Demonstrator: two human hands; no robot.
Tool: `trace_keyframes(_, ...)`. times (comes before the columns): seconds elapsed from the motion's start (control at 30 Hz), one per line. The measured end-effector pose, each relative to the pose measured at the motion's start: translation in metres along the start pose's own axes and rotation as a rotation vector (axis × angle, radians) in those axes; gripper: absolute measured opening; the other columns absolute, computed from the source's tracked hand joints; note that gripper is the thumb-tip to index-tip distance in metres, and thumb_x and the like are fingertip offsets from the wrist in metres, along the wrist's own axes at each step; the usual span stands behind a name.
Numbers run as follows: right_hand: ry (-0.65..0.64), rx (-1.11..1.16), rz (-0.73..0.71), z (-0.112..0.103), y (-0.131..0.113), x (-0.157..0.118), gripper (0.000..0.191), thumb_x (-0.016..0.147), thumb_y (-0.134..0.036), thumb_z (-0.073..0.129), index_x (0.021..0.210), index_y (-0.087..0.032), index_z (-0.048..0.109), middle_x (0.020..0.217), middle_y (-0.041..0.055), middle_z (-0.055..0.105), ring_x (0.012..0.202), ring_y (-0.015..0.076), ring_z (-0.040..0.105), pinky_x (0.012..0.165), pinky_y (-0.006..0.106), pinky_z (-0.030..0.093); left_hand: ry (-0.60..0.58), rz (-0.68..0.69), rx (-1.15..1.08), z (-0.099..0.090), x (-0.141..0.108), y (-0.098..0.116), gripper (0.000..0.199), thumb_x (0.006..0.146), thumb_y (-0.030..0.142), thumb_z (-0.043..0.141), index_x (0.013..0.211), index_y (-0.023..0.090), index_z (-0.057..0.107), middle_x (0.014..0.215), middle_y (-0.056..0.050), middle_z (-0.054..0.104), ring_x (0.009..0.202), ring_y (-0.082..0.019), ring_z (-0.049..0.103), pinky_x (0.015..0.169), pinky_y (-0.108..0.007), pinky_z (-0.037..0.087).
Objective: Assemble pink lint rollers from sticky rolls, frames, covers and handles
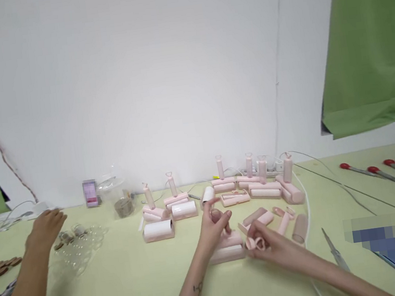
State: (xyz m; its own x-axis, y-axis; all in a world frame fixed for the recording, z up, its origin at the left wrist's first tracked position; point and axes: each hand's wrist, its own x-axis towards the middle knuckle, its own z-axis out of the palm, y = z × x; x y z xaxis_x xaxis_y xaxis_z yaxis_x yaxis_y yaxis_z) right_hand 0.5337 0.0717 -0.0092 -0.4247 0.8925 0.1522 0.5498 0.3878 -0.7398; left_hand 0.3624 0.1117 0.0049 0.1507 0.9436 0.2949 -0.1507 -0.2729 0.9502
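Just right of centre, the curled fingers of my left hand (214, 223) close round a pale pink, rounded handle end (215, 215). Below that hand lies a pink lint roller (228, 253) with a white roll; whether the handle joins it is hidden. My right hand (270, 245) pinches a small pink cap with a heart-shaped loop (259, 243) close to the roller's right end. Beyond my right hand are an open pink roller case (258, 220), a loose pink handle piece (283, 221) and a translucent pink tube cover (299, 229).
Several pink lint rollers (265, 191) with upright handles line the wall. A clear tub (116, 197) and a phone (90, 193) stand left. Another person's arm (34, 266) reaches over small parts. A utility knife (335, 251), white cable (307, 221) and red-ended tools (375, 170) lie right.
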Motion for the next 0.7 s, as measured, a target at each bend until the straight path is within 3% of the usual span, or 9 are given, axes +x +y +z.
trace_keyframes(0.1, 0.000, 0.056, -0.048, -0.030, -0.027, 0.022, 0.023, 0.076, -0.037, 0.055, 0.086, -0.024, 0.039, 0.066, -0.0049, 0.052, 0.055, 0.0148, 0.052, 0.054, 0.026, 0.039, -0.003, -0.048, 0.000, -0.002, 0.002, -0.009, 0.039, 0.059, 0.051, 0.067, 0.059, 0.016, 0.049, 0.036, 0.009, 0.036, 0.031, -0.005, 0.032, 0.035, -0.019, 0.025)
trace_keyframes(0.17, 0.007, -0.056, -0.164, -0.047, -0.048, 0.038, 0.023, 0.073, -0.038, 0.058, 0.086, -0.023, 0.045, 0.069, -0.0030, 0.050, 0.062, 0.0152, 0.050, 0.055, 0.025, 0.038, -0.016, -0.054, -0.018, -0.004, 0.001, -0.011, 0.044, 0.057, 0.054, 0.067, 0.052, 0.017, 0.044, 0.034, 0.008, 0.036, 0.031, -0.005, 0.031, 0.035, -0.019, 0.022)
trace_keyframes(0.33, -0.302, -0.168, -0.292, -0.062, -0.079, 0.063, 0.026, 0.068, -0.040, 0.064, 0.088, -0.023, 0.057, 0.080, -0.0009, 0.052, 0.074, 0.0163, 0.050, 0.060, 0.025, 0.039, -0.084, -0.021, -0.091, -0.007, -0.001, -0.010, 0.058, 0.043, 0.070, 0.064, 0.062, 0.018, 0.047, 0.044, 0.007, 0.042, 0.036, -0.005, 0.034, 0.038, -0.020, 0.028)
trace_keyframes(0.4, -0.300, -0.190, -0.293, -0.061, -0.082, 0.067, 0.025, 0.068, -0.038, 0.064, 0.087, -0.023, 0.057, 0.080, -0.0008, 0.053, 0.074, 0.0162, 0.050, 0.060, 0.025, 0.039, -0.097, 0.002, -0.111, -0.007, -0.001, -0.011, 0.065, 0.040, 0.078, 0.056, 0.061, 0.018, 0.046, 0.043, 0.006, 0.041, 0.036, -0.006, 0.034, 0.039, -0.021, 0.029)
trace_keyframes(0.53, -0.136, -0.235, -0.312, -0.058, -0.083, 0.070, 0.018, 0.073, -0.026, 0.058, 0.090, -0.022, 0.051, 0.079, -0.0008, 0.053, 0.068, 0.0142, 0.049, 0.058, 0.025, 0.039, -0.114, 0.001, -0.140, -0.006, -0.001, -0.014, 0.076, 0.045, 0.089, 0.031, 0.062, 0.017, 0.049, 0.040, 0.006, 0.035, 0.035, -0.006, 0.031, 0.037, -0.021, 0.028)
trace_keyframes(0.7, -0.265, -0.235, -0.349, -0.054, -0.087, 0.073, 0.027, 0.070, -0.017, 0.055, 0.096, -0.024, 0.051, 0.088, -0.0001, 0.055, 0.075, 0.0150, 0.053, 0.061, 0.024, 0.042, -0.062, -0.033, -0.136, -0.007, -0.004, -0.016, 0.074, 0.059, 0.085, 0.022, 0.068, 0.017, 0.050, 0.040, 0.004, 0.038, 0.036, -0.009, 0.034, 0.038, -0.023, 0.031)
